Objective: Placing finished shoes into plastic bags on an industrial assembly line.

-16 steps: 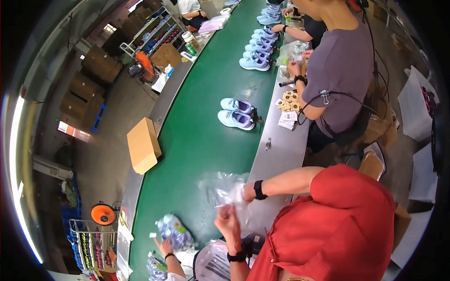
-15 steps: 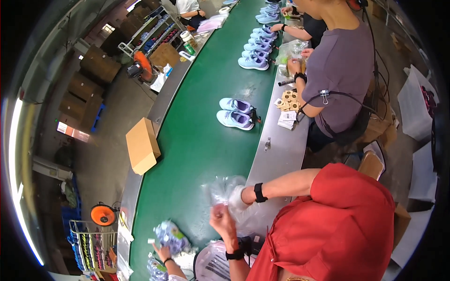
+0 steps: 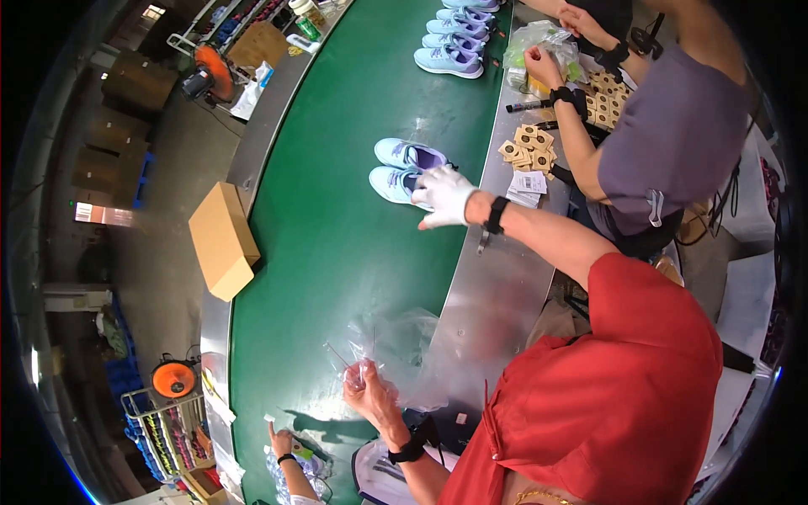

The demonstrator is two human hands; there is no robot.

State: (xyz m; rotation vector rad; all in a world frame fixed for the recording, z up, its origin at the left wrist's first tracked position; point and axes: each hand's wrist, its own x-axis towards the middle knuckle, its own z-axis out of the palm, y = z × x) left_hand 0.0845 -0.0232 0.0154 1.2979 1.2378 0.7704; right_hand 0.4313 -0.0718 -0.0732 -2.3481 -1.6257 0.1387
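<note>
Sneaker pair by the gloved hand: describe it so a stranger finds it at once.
Find the green belt running up the picture. Near its right edge, the white-gloved right hand partly covers a pale-blue sneaker pair. Unlike the lined-up sneakers farther up, this pair stands alone.

Light falls brightly and fairly evenly over the green belt (image 3: 337,244), while the floor (image 3: 172,223) to the left sinks into dimness. A small white glow (image 3: 35,366) burns out at the left rim. The metal ledge (image 3: 484,316) on the right carries a pale sheen and a reddish reflection; on the clear plastic bag (image 3: 412,349), thin highlights blur its outline. Dark shadows lie beside the cardboard box (image 3: 223,240) and near the left hand (image 3: 368,396). The blue shoes (image 3: 400,181) look reasonably crisp, the far-left cartons (image 3: 135,88) soft and murky. Fisheye distortion bows the belt's long edges, and the corners go black.
</note>
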